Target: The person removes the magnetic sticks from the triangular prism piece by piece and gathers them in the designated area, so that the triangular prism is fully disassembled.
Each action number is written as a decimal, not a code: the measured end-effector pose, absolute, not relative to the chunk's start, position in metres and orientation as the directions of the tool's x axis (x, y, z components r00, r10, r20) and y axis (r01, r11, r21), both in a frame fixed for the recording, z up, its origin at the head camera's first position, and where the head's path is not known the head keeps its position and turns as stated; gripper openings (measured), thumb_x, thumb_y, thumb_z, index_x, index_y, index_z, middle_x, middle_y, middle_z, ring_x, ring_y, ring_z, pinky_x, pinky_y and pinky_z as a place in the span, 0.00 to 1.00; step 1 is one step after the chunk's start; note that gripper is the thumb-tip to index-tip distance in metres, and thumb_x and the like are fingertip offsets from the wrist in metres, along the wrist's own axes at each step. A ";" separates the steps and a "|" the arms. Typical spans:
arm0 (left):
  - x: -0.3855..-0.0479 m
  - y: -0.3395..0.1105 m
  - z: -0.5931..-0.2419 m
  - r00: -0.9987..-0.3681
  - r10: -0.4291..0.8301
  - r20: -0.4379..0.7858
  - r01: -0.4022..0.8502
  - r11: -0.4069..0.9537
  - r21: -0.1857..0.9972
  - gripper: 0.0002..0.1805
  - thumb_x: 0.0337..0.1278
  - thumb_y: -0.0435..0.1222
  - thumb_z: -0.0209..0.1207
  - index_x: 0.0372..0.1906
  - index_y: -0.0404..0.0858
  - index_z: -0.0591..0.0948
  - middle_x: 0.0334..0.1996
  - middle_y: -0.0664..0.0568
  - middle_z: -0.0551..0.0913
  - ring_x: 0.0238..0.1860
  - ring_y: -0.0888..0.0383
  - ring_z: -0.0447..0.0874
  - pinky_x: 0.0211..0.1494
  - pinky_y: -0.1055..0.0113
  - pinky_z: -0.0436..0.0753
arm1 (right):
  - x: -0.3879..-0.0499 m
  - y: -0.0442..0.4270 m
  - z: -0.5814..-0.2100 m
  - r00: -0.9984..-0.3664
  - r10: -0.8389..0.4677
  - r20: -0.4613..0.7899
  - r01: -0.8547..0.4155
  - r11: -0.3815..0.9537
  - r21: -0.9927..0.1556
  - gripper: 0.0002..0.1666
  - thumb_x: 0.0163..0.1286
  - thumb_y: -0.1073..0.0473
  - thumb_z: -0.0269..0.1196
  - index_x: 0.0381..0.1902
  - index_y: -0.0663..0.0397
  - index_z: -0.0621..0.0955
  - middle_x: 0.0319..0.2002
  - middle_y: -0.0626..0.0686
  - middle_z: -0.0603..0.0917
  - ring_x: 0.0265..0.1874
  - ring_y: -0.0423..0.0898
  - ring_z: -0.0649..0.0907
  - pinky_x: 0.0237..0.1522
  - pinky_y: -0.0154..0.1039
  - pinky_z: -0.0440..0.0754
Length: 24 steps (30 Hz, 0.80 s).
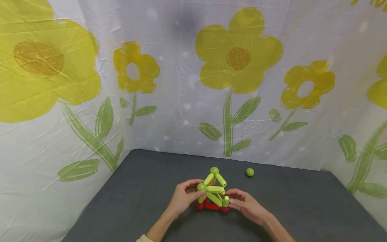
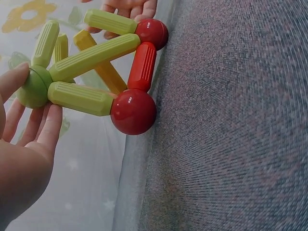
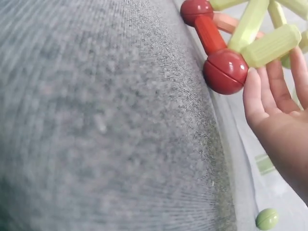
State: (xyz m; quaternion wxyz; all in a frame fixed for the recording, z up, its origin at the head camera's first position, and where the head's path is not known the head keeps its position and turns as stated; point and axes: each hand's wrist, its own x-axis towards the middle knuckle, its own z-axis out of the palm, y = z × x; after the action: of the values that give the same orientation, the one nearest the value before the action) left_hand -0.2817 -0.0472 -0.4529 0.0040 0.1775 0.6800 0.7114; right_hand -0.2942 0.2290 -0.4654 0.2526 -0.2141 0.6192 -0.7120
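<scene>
Hands (image 1: pixel 183 197) hold a model (image 1: pixel 215 189); yellow lettering (image 1: pixel 378 3) is cropped

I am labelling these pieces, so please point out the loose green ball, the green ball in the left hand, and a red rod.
Loose green ball (image 1: pixel 249 172), head view: middle of its surface.
Held green ball (image 2: pixel 35 88), left wrist view: its uncovered side.
Red rod (image 2: pixel 142 66), left wrist view: middle of its length.
</scene>
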 end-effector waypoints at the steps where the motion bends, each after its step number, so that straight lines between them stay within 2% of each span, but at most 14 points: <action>1: -0.282 -0.047 -0.452 -0.937 0.247 0.246 0.234 -0.077 0.969 0.23 0.54 0.32 0.67 0.55 0.31 0.78 0.52 0.41 0.79 0.51 0.48 0.79 0.46 0.67 0.81 | -0.294 0.228 -0.466 -0.789 -0.614 -0.016 0.076 -0.070 -0.995 0.15 0.73 0.64 0.55 0.56 0.60 0.74 0.50 0.50 0.76 0.49 0.44 0.78 0.54 0.40 0.75; 4: -0.282 -0.047 -0.452 -0.938 0.247 0.244 0.232 -0.078 0.970 0.22 0.54 0.32 0.67 0.55 0.31 0.78 0.51 0.42 0.79 0.50 0.47 0.80 0.45 0.67 0.81 | -0.291 0.225 -0.466 -0.813 -0.581 -0.032 0.030 0.012 -0.999 0.22 0.69 0.63 0.60 0.57 0.70 0.72 0.49 0.52 0.79 0.48 0.47 0.79 0.51 0.41 0.77; 7: -0.282 -0.047 -0.451 -0.937 0.249 0.243 0.230 -0.082 0.970 0.22 0.54 0.31 0.67 0.55 0.30 0.78 0.51 0.41 0.79 0.50 0.47 0.80 0.45 0.67 0.82 | -0.289 0.221 -0.465 -0.834 -0.551 -0.020 -0.018 0.063 -0.998 0.25 0.66 0.63 0.63 0.55 0.75 0.70 0.48 0.54 0.79 0.48 0.49 0.79 0.48 0.42 0.79; 13: -0.282 -0.048 -0.452 -0.933 0.254 0.253 0.238 -0.088 0.967 0.23 0.54 0.30 0.66 0.55 0.28 0.78 0.51 0.40 0.79 0.50 0.46 0.79 0.45 0.67 0.82 | -0.290 0.221 -0.467 -0.852 -0.523 -0.009 -0.053 0.104 -0.993 0.22 0.67 0.62 0.63 0.52 0.70 0.70 0.46 0.56 0.78 0.46 0.50 0.79 0.47 0.42 0.79; 24: -0.281 -0.047 -0.451 -0.933 0.250 0.260 0.248 -0.080 0.966 0.22 0.54 0.30 0.66 0.55 0.30 0.78 0.51 0.40 0.79 0.51 0.46 0.79 0.45 0.67 0.82 | -0.291 0.225 -0.474 -0.884 -0.466 -0.023 0.031 -0.009 -0.999 0.24 0.70 0.63 0.60 0.58 0.67 0.65 0.48 0.56 0.78 0.46 0.48 0.80 0.49 0.42 0.79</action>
State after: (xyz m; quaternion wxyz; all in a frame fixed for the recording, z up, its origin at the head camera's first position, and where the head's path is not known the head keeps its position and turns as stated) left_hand -0.2813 -0.0468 -0.4513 0.0009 0.1834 0.6782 0.7116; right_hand -0.2910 0.2251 -0.4741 0.1796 -0.1597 0.6805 -0.6922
